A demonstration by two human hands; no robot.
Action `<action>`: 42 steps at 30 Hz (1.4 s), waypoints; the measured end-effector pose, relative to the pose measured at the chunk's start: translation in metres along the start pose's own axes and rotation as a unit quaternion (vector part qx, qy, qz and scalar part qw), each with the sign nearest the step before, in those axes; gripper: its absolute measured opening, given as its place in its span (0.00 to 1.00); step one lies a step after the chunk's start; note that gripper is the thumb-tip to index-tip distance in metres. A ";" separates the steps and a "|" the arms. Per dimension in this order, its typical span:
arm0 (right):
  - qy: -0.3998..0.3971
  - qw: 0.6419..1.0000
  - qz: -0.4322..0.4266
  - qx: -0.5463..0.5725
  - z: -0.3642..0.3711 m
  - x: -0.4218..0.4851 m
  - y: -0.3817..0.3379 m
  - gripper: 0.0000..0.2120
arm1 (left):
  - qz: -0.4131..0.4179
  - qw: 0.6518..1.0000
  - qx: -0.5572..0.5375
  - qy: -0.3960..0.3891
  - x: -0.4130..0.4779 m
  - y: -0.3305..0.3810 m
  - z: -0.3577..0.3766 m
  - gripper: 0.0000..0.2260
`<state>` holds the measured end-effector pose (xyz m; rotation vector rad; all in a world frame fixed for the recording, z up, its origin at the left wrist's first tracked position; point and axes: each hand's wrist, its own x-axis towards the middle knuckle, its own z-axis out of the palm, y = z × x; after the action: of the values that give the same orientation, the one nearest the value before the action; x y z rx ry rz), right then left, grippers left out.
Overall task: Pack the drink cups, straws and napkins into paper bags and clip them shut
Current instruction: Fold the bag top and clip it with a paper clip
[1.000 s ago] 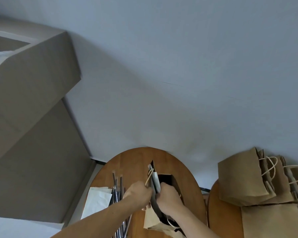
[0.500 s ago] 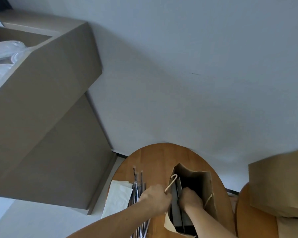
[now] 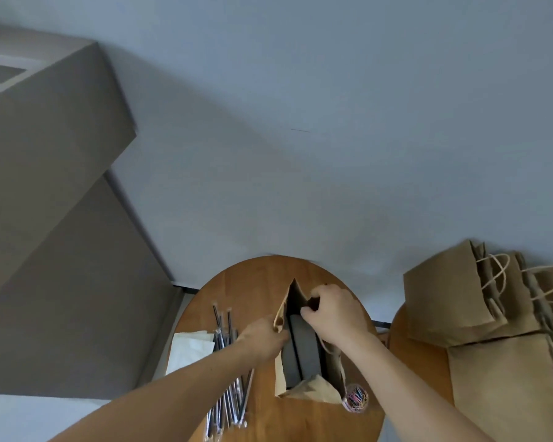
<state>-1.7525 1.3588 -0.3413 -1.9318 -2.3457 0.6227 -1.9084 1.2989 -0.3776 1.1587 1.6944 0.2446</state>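
Observation:
An open brown paper bag (image 3: 313, 389) stands on the round wooden table (image 3: 262, 275), its mouth pulled wide with a dark inside. My left hand (image 3: 262, 338) pinches the bag's left rim by the handle. My right hand (image 3: 332, 311) grips the right rim, fingers curled over the edge. Wrapped straws (image 3: 229, 355) lie in a pile left of the bag, partly under my left forearm. White napkins (image 3: 190, 346) lie at the table's left edge. A small cup of coloured paper clips (image 3: 355, 398) sits at the bag's near right corner.
Several brown paper bags (image 3: 454, 301) with twine handles lie stacked on a second wooden table at the right. A large cardboard box (image 3: 45, 138) stands at the left, above a lower surface. A plain grey wall fills the background.
The camera swung back to the right. My right hand has come out of the bag and now grips its right rim; my left hand still holds the left rim, and the mouth is spread wider.

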 end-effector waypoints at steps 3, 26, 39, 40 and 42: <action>0.020 0.978 0.112 0.175 -0.016 -0.002 0.025 0.27 | 0.007 1.000 0.005 -0.012 0.000 0.001 0.005 0.13; -0.142 0.906 0.071 0.392 0.038 -0.024 0.053 0.12 | -0.020 0.983 0.181 0.023 -0.005 0.031 0.059 0.09; 0.035 0.978 -0.204 -0.028 0.002 0.035 0.100 0.09 | 0.087 0.959 0.259 0.073 0.022 0.041 0.017 0.10; 0.040 0.979 -0.200 -0.026 0.001 0.035 0.101 0.06 | 0.091 0.958 0.265 0.067 0.025 0.042 0.013 0.11; 0.032 0.983 -0.182 -0.017 0.003 0.032 0.102 0.06 | 0.088 0.954 0.280 0.053 0.031 0.045 0.007 0.11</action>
<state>-1.6650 1.4034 -0.3842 -1.4467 -2.5850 0.4838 -1.8769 1.3440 -0.3720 1.7453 1.8131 -0.0785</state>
